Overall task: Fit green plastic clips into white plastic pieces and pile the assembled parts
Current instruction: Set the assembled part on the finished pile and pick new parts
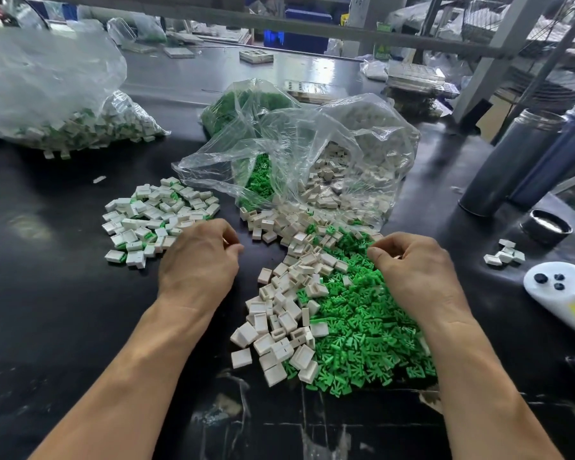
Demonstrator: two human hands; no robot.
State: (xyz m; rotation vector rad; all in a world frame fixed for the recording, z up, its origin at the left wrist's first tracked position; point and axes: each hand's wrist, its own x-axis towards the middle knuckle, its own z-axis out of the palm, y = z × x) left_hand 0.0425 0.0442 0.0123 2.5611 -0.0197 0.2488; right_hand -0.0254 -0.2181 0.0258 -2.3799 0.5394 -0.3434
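black worktop [63, 293], glossy, scuffed with pale marks along the near edge. two tall dark cylindrical flasks [512, 161], side by side at the right, leaning. round black lid [546, 226], lying just in front of them. white plastic handled device [558, 287] with three dark buttons and a yellow label, at the right edge. stack of flat trays [415, 78], far right of the worktop. small white gridded tray [255, 56], far centre. blue storage bins [299, 28], behind. grey metal rack frame [498, 44], upper right.
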